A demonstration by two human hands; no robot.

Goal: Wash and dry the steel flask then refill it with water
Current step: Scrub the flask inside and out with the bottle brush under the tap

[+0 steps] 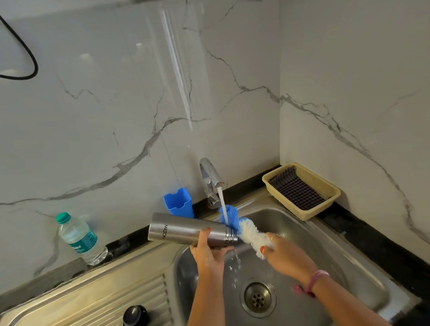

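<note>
Steel flask (188, 231): brushed cylindrical body lettered "MILTON", held roughly horizontal above the sink (343, 263), base toward the left, open threaded neck toward the right, uncapped. Black cap (135, 318): resting on the ribbed drainboard, well apart from the flask. Tap (211, 181): running, its stream falling just beside the flask's mouth.

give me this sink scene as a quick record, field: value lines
left hand: grips the steel flask, held on its side over the sink
right hand: grips the bottle brush just outside the flask mouth
tap: running, water falling on the brush's blue tip
flask cap: black, on the drainboard
basket: beige, holding a checked cloth
plastic bottle: upright on the counter, capped
</note>
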